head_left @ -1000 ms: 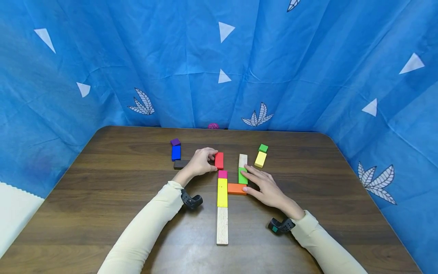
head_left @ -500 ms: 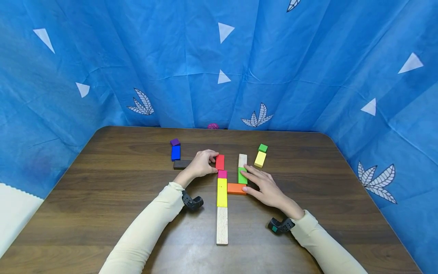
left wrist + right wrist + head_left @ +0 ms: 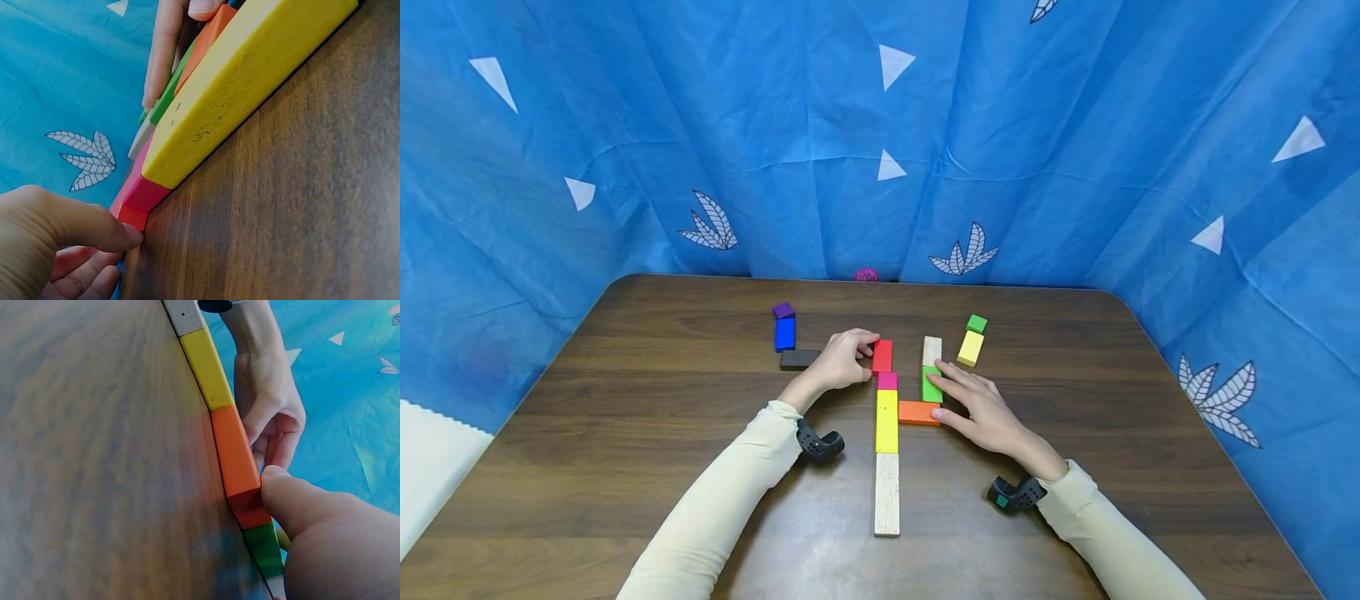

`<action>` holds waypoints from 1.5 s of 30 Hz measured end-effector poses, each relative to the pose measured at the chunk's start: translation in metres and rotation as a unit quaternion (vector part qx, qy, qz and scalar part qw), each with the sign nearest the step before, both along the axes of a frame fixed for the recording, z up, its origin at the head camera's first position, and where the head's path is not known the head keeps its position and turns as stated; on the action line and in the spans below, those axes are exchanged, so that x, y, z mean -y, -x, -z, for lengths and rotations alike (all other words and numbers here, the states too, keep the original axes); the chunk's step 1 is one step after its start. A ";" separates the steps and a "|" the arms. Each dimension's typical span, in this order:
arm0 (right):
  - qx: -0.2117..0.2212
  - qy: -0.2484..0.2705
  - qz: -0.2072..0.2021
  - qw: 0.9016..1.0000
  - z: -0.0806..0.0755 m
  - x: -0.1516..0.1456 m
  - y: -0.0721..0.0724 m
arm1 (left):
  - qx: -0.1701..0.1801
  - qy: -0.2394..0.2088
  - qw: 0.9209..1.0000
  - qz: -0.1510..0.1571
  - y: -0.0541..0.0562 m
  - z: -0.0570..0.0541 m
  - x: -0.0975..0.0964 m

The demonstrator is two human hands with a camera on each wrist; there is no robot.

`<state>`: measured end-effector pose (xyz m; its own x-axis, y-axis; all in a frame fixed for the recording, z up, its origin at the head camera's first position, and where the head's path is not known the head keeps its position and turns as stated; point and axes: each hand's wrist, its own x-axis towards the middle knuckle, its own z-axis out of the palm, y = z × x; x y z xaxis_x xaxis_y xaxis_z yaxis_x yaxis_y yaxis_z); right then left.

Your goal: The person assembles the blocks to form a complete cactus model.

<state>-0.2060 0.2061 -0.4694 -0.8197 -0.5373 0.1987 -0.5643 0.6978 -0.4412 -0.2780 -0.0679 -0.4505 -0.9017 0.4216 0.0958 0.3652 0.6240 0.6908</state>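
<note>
My left hand (image 3: 835,360) curls at the left side of a red wooden block (image 3: 882,356), with its fingertips at the far end and its thumb by the near left corner. In the left wrist view, the thumb touches the red block (image 3: 133,217), which meets a pink block (image 3: 145,187). The pink block joins a yellow block (image 3: 887,421), then a long pale block (image 3: 887,494), in one line. My right hand (image 3: 985,408) lies with fingers spread, its fingertips on a green block (image 3: 932,386) and its thumb on an orange block (image 3: 919,413). A short pale block (image 3: 932,350) adjoins the green one.
At the back left lie a purple block (image 3: 783,310), a blue block (image 3: 785,334) and a dark block (image 3: 799,360). Back right, a small green block (image 3: 977,323) and a light yellow block (image 3: 971,348) lie together. A blue curtain (image 3: 820,125) hangs behind the wooden table (image 3: 587,467).
The red block has shifted slightly right and nearer, against the pink block. My left thumb has since drawn back a little to the left. The right hand has stayed in place.
</note>
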 end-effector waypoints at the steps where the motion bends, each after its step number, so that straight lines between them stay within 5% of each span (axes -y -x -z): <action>1: 0.003 0.001 0.001 1.000 0.000 0.000 0.000 | 0.000 0.000 1.000 0.000 0.000 0.000 0.000; 31: 0.000 -0.002 0.000 1.000 0.002 0.000 0.002 | -0.038 -0.028 0.999 0.011 -0.003 0.005 -0.006; 39: -0.009 0.001 -0.003 1.000 0.002 0.000 0.002 | -0.092 -0.025 0.995 0.015 -0.028 0.002 -0.003; 45: -0.016 0.006 -0.006 1.000 0.002 0.001 0.002 | -0.055 -0.026 0.997 0.045 -0.061 -0.001 0.000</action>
<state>-0.2082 0.2054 -0.4715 -0.8063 -0.5442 0.2318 -0.5866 0.6854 -0.4314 -0.2171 -0.0675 -0.4498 -0.8431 0.4926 0.2157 0.4934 0.5491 0.6746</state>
